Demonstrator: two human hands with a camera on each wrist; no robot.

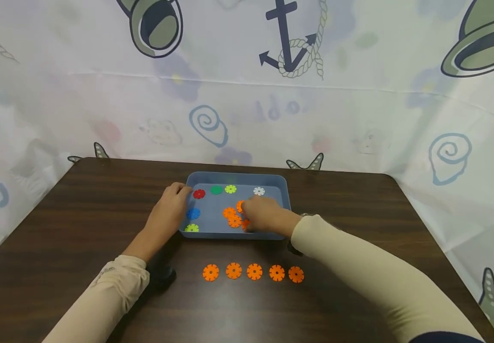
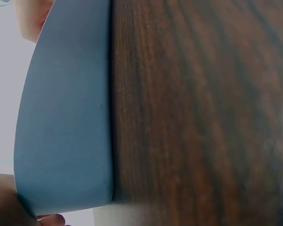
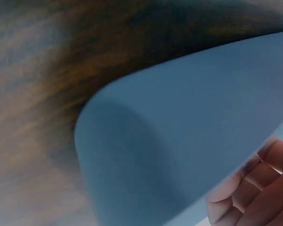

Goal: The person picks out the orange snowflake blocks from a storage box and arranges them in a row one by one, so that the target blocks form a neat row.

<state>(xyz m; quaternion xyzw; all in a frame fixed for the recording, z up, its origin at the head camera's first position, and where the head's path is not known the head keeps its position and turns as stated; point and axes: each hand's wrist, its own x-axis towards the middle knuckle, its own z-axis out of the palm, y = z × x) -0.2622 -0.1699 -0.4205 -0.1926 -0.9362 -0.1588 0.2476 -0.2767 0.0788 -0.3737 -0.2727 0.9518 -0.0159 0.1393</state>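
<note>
A grey-blue tray (image 1: 235, 235) holds several flat, notched plastic discs. My left hand (image 1: 168, 208) grips the tray's left rim; in the left wrist view the tray's outer wall (image 2: 66, 113) fills the left side. Inside the tray, my right hand (image 1: 264, 214) reaches down over a group of orange discs (image 1: 235, 221), its fingertips right at one orange disc (image 1: 245, 224). Curled fingers (image 3: 269, 176) of that hand show past the tray wall in the right wrist view. I cannot tell whether they pinch a disc.
Several orange discs (image 1: 254, 272) lie in a row on the dark wooden table (image 1: 79, 247), in front of the tray. Also in the tray are red (image 1: 199, 194), green (image 1: 216, 189), blue (image 1: 193, 213), white (image 1: 258, 191) and yellow-green discs (image 1: 230, 189). Behind the table hangs a printed curtain (image 1: 247, 114).
</note>
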